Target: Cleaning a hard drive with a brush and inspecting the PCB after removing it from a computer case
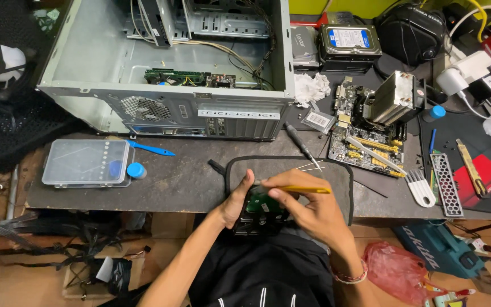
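At near edge of desk, over grey mat [336,176], small hard drive [259,211] w/ green circuit board up sat wedged btwn both hands. Judged rigid, fairly light, board side fragile — best gripped by metal side edges. Left hand [235,200] clamped drive's left side, wrist bent. Right hand [308,211] pinched yellow tool [302,189], tip on board, forearm angled in from near right.
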